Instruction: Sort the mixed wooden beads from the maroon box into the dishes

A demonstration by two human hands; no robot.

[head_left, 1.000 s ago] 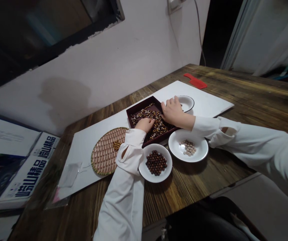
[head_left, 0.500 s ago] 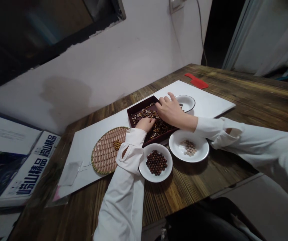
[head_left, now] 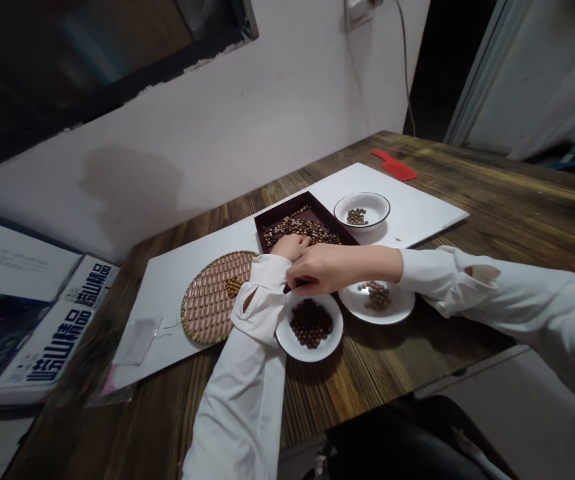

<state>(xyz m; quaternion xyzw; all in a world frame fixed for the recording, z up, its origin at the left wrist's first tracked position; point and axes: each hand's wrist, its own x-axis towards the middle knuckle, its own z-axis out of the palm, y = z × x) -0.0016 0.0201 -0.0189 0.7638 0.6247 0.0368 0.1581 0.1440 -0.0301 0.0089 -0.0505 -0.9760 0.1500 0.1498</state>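
Observation:
My left hand (head_left: pixel 291 246) rests at the near side of the dark red tray (head_left: pixel 280 211), among mixed brown, yellow and pale beads (head_left: pixel 312 231). Its fingers are curled, and what they hold, if anything, is hidden. My right hand (head_left: pixel 312 267) crosses in front of it, closed with fingers bent down, just over the far rim of a white bowl (head_left: pixel 336 338) of dark brown beads (head_left: pixel 311 323). Whether a bead is between its fingertips cannot be made out. Left of my wrist, a woven oval tray (head_left: pixel 207 300) bears yellow beads (head_left: pixel 233 287).
Pale beads (head_left: pixel 377 295) lie in a second white bowl (head_left: pixel 403 310) under my right forearm. Another rimmed bowl (head_left: pixel 377 208) with greenish beads stands on the white board (head_left: pixel 432 207). A red comb (head_left: pixel 397 168) lies behind. Boxes (head_left: pixel 57 340) are at the left.
My right hand has moved from above the tray's right side, left and toward me, to the bowl of dark beads. Its raised fingers are now bent down. My left hand has hardly moved.

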